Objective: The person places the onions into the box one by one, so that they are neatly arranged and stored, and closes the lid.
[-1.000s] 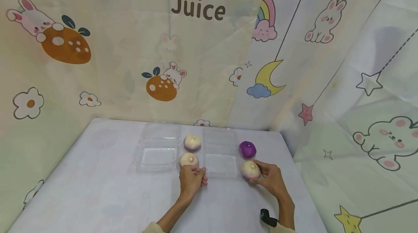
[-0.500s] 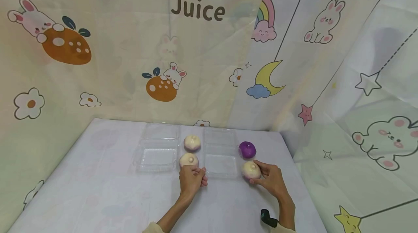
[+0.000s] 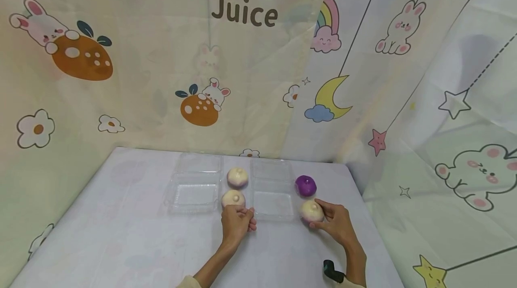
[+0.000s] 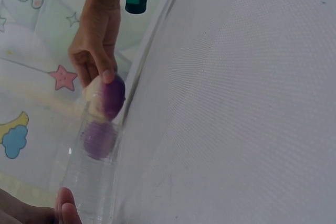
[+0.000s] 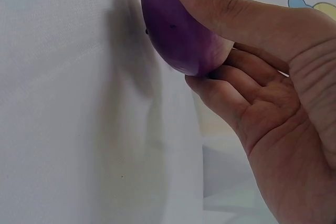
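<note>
Your right hand (image 3: 338, 224) pinches the cream-and-purple bulb (image 3: 312, 211), just in front of the purple bulb (image 3: 305, 185). Your left hand (image 3: 236, 226), fingers bunched, is beside the right clear container (image 3: 272, 202); can't tell if gripping it. Front pale bulb (image 3: 233, 198) is just beyond that hand.

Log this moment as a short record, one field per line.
Right hand: pinches a round cream-and-purple onion-shaped object
Left hand: overlaps a round cream onion-shaped object in head view; grip unclear
Farther back: second cream object; round purple object
Containers: left clear plastic container, right clear plastic container; cream pair between them
Surface: white table
</note>
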`<move>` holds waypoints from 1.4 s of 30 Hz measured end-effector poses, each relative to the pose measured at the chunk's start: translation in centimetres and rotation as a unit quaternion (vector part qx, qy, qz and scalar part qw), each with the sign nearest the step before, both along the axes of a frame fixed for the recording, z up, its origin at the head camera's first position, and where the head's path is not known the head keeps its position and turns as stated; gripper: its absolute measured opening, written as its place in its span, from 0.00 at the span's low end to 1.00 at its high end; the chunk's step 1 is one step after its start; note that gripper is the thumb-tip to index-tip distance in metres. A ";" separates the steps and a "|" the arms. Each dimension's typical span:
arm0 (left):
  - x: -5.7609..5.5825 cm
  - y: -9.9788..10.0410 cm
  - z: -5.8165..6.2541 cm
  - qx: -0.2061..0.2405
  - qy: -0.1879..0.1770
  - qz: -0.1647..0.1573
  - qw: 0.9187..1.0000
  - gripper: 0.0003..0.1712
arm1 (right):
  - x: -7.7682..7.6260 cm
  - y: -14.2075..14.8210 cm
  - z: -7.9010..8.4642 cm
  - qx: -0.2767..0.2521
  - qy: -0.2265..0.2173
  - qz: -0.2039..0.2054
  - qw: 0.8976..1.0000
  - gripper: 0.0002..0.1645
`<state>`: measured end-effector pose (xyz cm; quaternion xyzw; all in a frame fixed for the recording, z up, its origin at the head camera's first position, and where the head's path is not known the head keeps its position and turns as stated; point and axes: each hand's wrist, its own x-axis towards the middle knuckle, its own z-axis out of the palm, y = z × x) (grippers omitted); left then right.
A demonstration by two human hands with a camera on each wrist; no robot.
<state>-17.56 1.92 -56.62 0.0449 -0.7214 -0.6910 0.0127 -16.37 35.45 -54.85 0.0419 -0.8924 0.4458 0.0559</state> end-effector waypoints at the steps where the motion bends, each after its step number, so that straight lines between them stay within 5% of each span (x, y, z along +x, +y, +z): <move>1: 0.0 0.0 0.0 0.001 0.001 -0.001 1.000 0.11 | 0.0 0.0 0.1 0.002 0.001 0.000 1.000 0.49; 17: 0.0 -0.3 0.1 0.001 0.005 -0.007 1.000 0.12 | -0.1 0.1 0.7 0.045 0.037 0.001 0.998 0.47; 42: -0.2 -0.5 -0.1 0.017 -0.008 -0.028 0.999 0.12 | 0.4 0.3 1.7 0.068 0.035 -0.010 0.997 0.47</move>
